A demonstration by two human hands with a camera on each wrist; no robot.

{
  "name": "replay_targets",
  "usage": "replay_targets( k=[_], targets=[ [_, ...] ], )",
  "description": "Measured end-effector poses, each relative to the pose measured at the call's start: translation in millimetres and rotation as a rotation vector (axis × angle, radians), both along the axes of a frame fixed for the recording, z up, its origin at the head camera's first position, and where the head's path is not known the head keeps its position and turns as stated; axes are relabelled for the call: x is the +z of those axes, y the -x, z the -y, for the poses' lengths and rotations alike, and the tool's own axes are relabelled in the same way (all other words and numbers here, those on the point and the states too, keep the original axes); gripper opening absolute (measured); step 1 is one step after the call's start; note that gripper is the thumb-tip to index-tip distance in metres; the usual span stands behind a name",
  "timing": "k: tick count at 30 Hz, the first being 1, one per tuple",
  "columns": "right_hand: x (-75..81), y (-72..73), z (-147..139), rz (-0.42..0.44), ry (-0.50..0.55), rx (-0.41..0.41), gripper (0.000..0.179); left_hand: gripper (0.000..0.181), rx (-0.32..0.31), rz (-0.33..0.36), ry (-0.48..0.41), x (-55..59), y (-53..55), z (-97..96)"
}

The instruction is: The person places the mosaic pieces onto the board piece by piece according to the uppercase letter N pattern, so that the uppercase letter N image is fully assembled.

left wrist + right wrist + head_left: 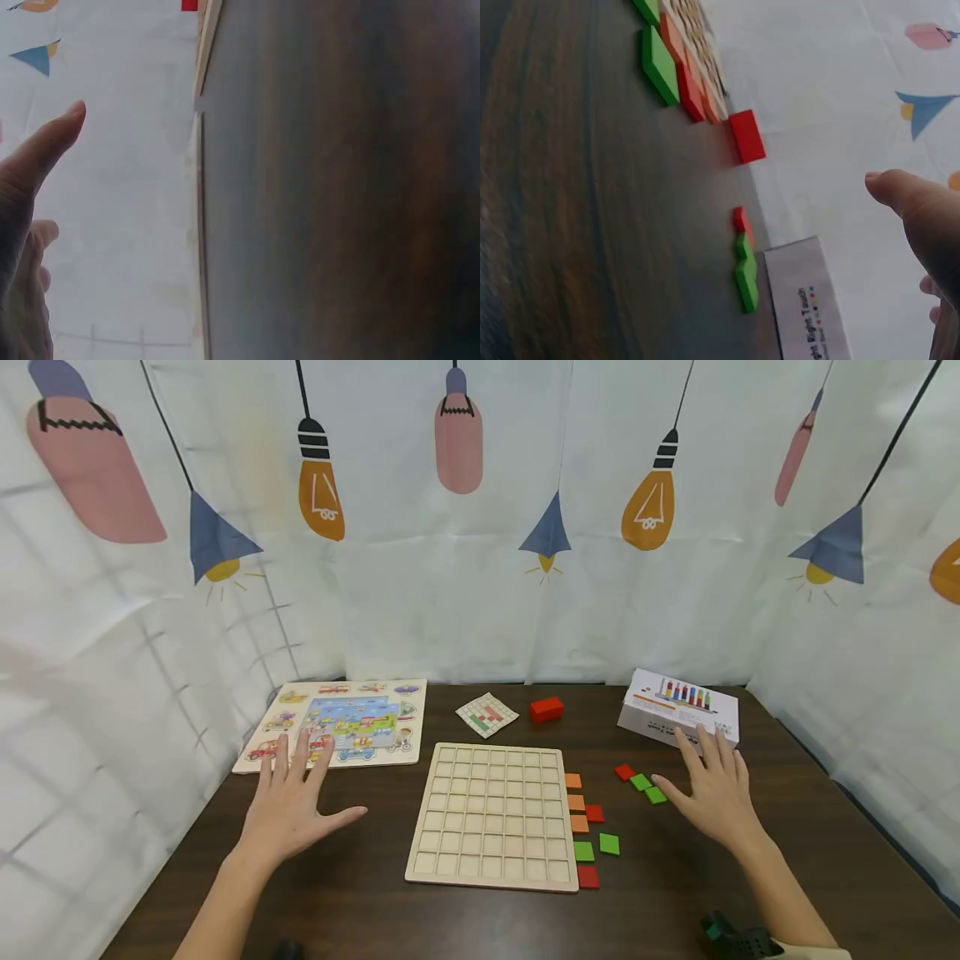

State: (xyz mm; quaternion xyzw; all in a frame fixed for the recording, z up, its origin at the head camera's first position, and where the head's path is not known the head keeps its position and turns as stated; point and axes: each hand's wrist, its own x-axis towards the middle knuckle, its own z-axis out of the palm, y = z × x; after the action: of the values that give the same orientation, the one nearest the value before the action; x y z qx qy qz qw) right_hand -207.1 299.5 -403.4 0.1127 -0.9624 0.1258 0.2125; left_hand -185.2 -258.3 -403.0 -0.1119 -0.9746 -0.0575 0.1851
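Note:
Both hands hover over the dark table with fingers spread. The left hand [288, 810] holds nothing; it is nearest the picture puzzle board [408, 727], its fingertips overlapping that board in the head view. Also bare of any object, the right hand [716, 793] is beside the white box [652, 731]. Between the hands lies a wooden grid board [491, 818] of square cells. Along its right edge are orange tiles [576, 802], red tiles [588, 877] and green tiles [609, 844]. A short row of one red and two green tiles [656, 795] lies near the right thumb.
Behind the grid board sit a small pattern card [487, 715] with coloured squares and a red block [546, 709]. A white curtain [450, 610] printed with lamps encloses the table's back and sides. A dark wrist device [738, 939] shows below the right forearm.

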Motion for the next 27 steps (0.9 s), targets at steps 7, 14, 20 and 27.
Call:
replay_targets(
  k=[7,14,20,27],
  targets=[
    [-15.8,5.6,14,-0.012,-0.003,0.106,0.073,0.106,-0.143,0.055,-0.048,-13.6,1.7,-21.1],
    [-30.3,4.1,33,-0.003,0.008,0.205,0.07,0.11,-0.273,0.172,-0.143,-27.7,-1.1,-42.0],
    [-40.2,1.6,48,-0.009,0.004,0.296,0.064,0.109,-0.46,0.3,-0.23,-43.6,-2.9,-57.5],
    [-50.5,-3.3,61,-0.017,0.034,0.401,0.055,0.103,-0.552,0.381,-0.206,-54.6,-0.6,-61.4]
  ],
)
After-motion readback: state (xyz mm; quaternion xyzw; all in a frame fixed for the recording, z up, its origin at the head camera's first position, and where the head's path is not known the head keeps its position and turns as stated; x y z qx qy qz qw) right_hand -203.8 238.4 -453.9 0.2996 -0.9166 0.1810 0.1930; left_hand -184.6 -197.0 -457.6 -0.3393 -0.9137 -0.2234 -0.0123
